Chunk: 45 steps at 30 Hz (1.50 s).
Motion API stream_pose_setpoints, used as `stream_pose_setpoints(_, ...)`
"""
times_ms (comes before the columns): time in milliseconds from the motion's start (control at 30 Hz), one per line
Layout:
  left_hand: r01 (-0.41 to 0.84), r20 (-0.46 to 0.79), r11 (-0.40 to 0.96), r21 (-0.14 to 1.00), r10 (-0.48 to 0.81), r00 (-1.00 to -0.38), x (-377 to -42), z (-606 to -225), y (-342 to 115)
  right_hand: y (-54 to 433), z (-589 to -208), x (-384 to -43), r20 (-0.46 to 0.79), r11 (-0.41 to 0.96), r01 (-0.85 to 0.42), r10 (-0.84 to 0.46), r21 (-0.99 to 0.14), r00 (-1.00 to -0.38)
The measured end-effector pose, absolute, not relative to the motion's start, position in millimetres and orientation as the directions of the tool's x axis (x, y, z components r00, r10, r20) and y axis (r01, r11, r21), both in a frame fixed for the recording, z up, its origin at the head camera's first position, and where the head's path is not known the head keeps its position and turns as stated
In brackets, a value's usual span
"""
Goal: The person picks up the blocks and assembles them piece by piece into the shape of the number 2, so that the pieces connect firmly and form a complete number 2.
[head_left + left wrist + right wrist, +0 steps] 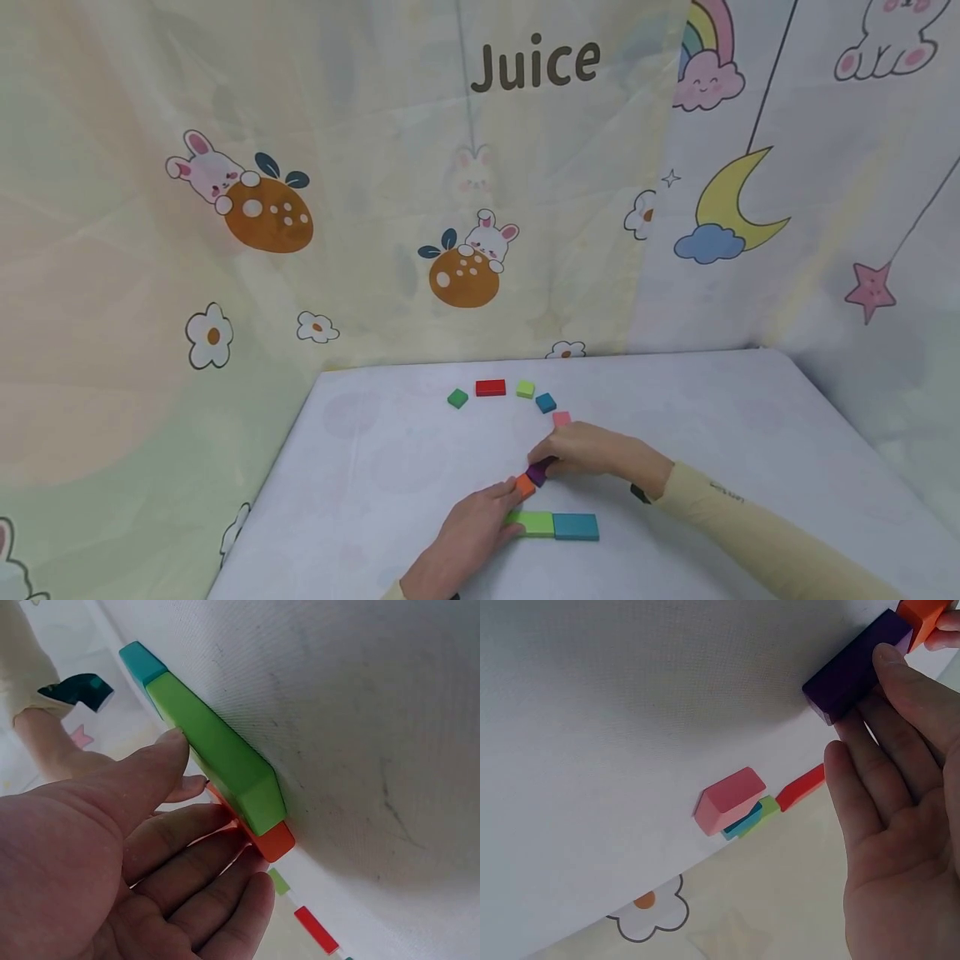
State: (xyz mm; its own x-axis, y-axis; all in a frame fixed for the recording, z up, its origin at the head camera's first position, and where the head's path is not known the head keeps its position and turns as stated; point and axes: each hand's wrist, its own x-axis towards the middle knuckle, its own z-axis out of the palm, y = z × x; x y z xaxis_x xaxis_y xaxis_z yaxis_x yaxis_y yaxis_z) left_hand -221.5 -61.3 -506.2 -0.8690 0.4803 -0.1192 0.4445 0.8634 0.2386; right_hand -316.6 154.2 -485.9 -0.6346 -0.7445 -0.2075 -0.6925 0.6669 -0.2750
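My right hand (pixel 581 450) pinches a purple block (pixel 537 474) between thumb and fingers, low over the white table. In the right wrist view, the purple block (pixel 859 667) has one end against an orange block (pixel 922 621). My left hand (pixel 480 521) has its fingertips at the orange block (pixel 525 487), fingers fairly straight. Its thumb lies at the left end of a light green block (pixel 534 524), seen also as the long green block (pixel 217 750) in the left wrist view. A teal block (pixel 576 527) adjoins the light green block end to end.
Farther back on the white table (pixel 360 467), a curve of blocks runs from a green block (pixel 457 398) through a red block (pixel 491 387), a small lime block (pixel 525 389) and a blue block (pixel 546 402) to a pink block (pixel 562 418). A printed curtain (pixel 375 167) hangs behind.
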Motion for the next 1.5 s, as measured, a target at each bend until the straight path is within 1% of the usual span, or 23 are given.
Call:
stream_pose_setpoints(667,0.441,-0.117,0.863,0.247,0.479,-0.87,-221,-507,-61,154,-489,-317,-0.198,0.655,-0.705,-0.755,-0.271,-0.625)
stream_pose_setpoints(867,0.43,-0.137,0.869,0.246,0.47,-0.872,-222,-505,-60,156,-490,-317,-0.171,0.624,-0.731,-0.78,-0.277,-0.601)
stream_pose_setpoints(1067,0.426,-0.151,0.874,0.234,0.465,-0.872,-223,-504,-60,158,-489,-312,-0.132,0.598,-0.761,-0.8,-0.252,-0.585)
stream_pose_setpoints(1233,0.415,-0.165,0.881,0.228,0.455,-0.875,-224,-503,-58,160,-489,-311,-0.114,0.61,-0.755,-0.791,-0.241,-0.602)
stream_pose_setpoints(1333,0.426,-0.151,0.878,0.22,0.462,-0.874,-225,-502,-58,162,-489,-311,-0.102,0.624,-0.742,-0.778,-0.245,-0.62)
stream_pose_setpoints(1500,0.472,-0.104,0.865,0.171,0.492,-0.864,-225,-502,-58,167,-488,-308,-0.071,0.652,-0.707,-0.747,-0.272,-0.661)
